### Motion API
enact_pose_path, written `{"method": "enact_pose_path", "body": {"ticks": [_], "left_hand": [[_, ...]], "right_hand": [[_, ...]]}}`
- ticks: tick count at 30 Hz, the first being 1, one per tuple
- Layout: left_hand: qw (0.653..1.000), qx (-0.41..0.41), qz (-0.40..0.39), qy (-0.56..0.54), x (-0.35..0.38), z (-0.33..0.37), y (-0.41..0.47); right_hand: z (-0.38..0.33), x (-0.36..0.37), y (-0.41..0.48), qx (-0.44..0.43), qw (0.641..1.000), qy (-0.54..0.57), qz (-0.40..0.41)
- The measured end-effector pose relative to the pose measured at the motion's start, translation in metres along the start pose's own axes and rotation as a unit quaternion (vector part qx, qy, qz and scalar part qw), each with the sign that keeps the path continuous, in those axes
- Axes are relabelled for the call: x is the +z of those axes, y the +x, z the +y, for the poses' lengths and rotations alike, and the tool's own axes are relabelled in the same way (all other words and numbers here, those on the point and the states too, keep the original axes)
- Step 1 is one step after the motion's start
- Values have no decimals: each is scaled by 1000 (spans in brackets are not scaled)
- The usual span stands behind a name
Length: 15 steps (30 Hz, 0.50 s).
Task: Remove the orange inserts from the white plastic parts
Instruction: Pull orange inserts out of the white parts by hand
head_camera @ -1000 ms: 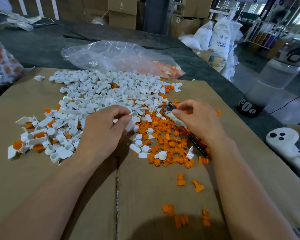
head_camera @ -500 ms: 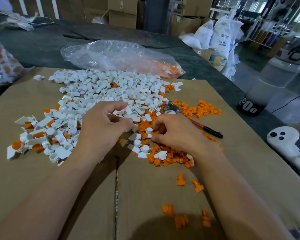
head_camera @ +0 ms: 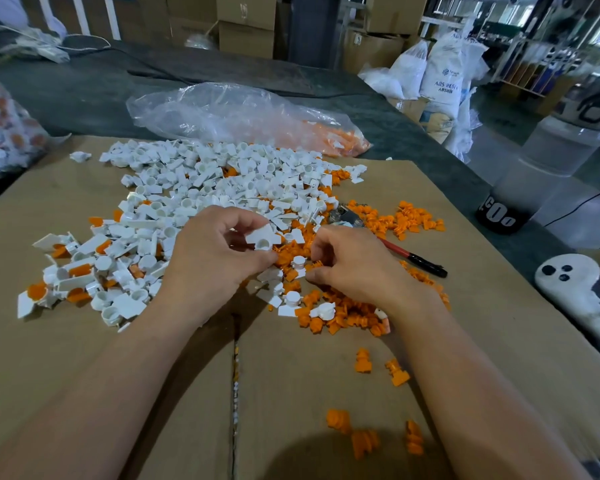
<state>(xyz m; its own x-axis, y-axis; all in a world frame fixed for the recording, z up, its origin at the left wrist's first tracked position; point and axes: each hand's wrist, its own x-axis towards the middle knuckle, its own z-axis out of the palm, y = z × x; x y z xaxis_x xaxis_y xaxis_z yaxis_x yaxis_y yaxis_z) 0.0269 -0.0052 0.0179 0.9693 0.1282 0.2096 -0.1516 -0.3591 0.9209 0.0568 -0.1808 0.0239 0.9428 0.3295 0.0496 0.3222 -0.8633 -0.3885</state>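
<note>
- Our left hand [head_camera: 215, 261] has its fingers curled. It pinches one white plastic part [head_camera: 262, 237] between thumb and fingertips, just above the heap, with its round socket turned towards us.
- We see no orange in that socket.
- Our right hand [head_camera: 354, 268] sits just beside the left, fingers bent down onto the orange inserts [head_camera: 329, 306]. Thumb and forefinger come close together near a small white piece, but we cannot tell whether they grip anything.
- Those loose inserts lie in a spread under and around the right hand, on the cardboard sheet [head_camera: 84, 358] that covers the table.
- A second cluster of inserts [head_camera: 407, 216] lies farther out to the right, and a few strays [head_camera: 362, 362] sit nearer to us.
- We have the pile of white parts [head_camera: 222, 181] beyond and to the left of our hands.
- At its left edge several parts [head_camera: 37, 293] have orange seated in them.
- A red-handled tool [head_camera: 413, 258] lies flat on the sheet to the right of the right hand. Its metal head points towards the white pile and its black tip points away.
- A clear plastic bag [head_camera: 229, 112] lies beyond the sheet on the dark table, with orange pieces gathered in its right end.
- A white object with three black dots [head_camera: 575, 282] rests at the right edge.
</note>
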Motion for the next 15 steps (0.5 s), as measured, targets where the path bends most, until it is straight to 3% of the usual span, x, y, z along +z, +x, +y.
{"method": "enact_pose_path", "body": {"ticks": [8, 15], "left_hand": [[1000, 15, -23, -3, 1, 2, -1], [999, 26, -20, 8, 1, -2, -1]], "right_hand": [[-5, -7, -3, -47, 988, 101, 106], [-14, -3, -8, -64, 978, 168, 101]]}}
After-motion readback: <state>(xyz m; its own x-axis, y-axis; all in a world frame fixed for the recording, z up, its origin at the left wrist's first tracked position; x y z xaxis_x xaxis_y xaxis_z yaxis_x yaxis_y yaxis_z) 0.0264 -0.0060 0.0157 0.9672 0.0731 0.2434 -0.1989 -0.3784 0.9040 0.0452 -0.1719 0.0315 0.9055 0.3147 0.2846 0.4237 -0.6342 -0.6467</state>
